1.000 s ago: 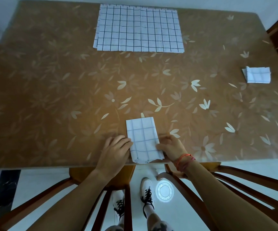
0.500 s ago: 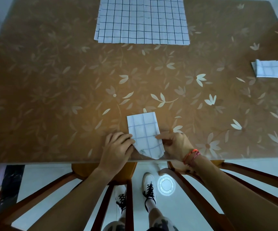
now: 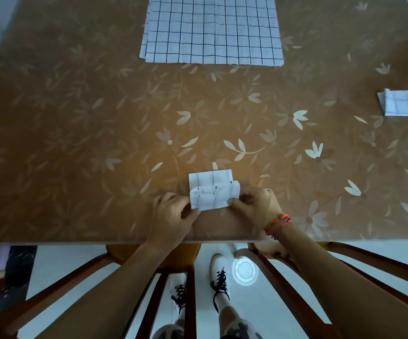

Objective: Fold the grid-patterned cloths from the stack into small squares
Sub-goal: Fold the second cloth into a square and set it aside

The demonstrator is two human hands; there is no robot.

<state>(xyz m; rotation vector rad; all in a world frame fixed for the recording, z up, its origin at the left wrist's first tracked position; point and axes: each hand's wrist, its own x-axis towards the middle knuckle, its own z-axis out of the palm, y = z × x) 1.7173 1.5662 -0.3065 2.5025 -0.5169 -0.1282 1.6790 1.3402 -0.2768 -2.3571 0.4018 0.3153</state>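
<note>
The cloth in work (image 3: 211, 192) lies at lower centre of the frame, near the front edge of the desk (image 3: 76, 118), and both hands are on it. The left hand (image 3: 173, 216) pinches its lower left corner with curled fingers, and the right hand (image 3: 256, 204), with a red string (image 3: 278, 223) at the wrist, pinches its right edge where the layers fan out. The cloth looks thin, light and limp. It bows and puffs at the turned-over part rather than lying crisp, so it will likely spring open unless the layers are pressed flat. The stacked edges may also slide on each other over the glossy desk. The best hold is probably at the two free corners of the upper flap, with the fingers then run along the crease. A second ago the piece was a long narrow strip lying flat with a hand at each side of its near end. Half a second ago that end was lifting. Now it is carried up and over the far half, leaving a shorter, nearly square packet with a strip of the lower layer showing beyond it. The stack (image 3: 212, 30) of unfolded cloths lies at top centre and sits higher in the frame than before. One finished square (image 3: 403, 103) rests at the right edge, well apart from the hands.
</note>
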